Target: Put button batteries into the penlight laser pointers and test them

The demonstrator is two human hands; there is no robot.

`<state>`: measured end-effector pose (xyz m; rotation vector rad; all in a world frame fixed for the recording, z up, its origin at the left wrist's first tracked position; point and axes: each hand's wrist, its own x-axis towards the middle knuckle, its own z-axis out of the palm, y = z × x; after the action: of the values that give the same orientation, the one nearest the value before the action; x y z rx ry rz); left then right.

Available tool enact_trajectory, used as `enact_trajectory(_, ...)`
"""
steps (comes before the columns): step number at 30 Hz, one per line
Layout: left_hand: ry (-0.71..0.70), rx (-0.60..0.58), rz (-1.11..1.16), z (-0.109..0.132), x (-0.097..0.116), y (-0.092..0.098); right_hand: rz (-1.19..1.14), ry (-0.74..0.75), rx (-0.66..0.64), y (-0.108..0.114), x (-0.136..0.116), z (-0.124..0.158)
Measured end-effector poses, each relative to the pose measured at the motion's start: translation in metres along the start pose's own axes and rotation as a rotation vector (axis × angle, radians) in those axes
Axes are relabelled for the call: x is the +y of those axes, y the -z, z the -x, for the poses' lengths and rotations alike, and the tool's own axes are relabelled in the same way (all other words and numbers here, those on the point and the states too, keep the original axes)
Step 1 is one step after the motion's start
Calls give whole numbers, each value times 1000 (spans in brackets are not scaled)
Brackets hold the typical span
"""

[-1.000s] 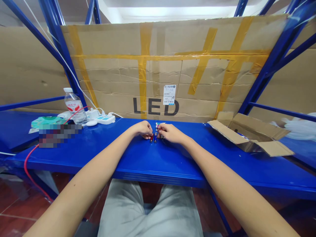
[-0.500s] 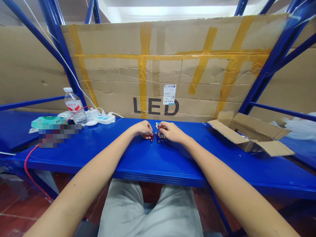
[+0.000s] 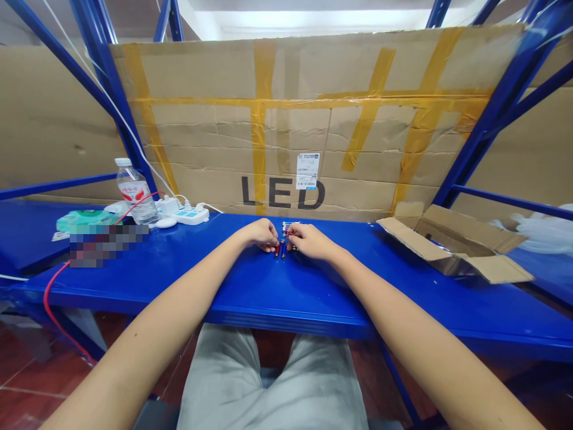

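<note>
My left hand is closed, its fingertips on a small shiny red tube that lies on the blue table. Right beside that tube lies a similar blue tube. My right hand is just to the right, fingers pinched together, with a bit of something red showing at the fingertips; I cannot make out its kind. Several small coloured metallic tubes lie in a row behind the hands. Small silvery pieces are partly hidden under my right hand.
At the right stands an open cardboard box with things inside. A water bottle, a white power strip and a green packet are at the left. A large cardboard sheet closes off the table's back.
The blue tube has shifted slightly left and now lies next to the red one. Both hands have hardly moved; the right fingers have come away from the blue tube.
</note>
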<state>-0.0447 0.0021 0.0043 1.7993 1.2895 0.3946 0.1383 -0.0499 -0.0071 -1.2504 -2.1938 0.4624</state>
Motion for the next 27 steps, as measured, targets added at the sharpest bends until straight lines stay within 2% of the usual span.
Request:
enact_trajectory(19, -5, 8, 5, 1, 1, -1, 3, -18, 27, -2, -4, 0)
enact_trajectory(27, -17, 2, -13, 2, 1, -1, -26, 30, 19, -6, 1, -3)
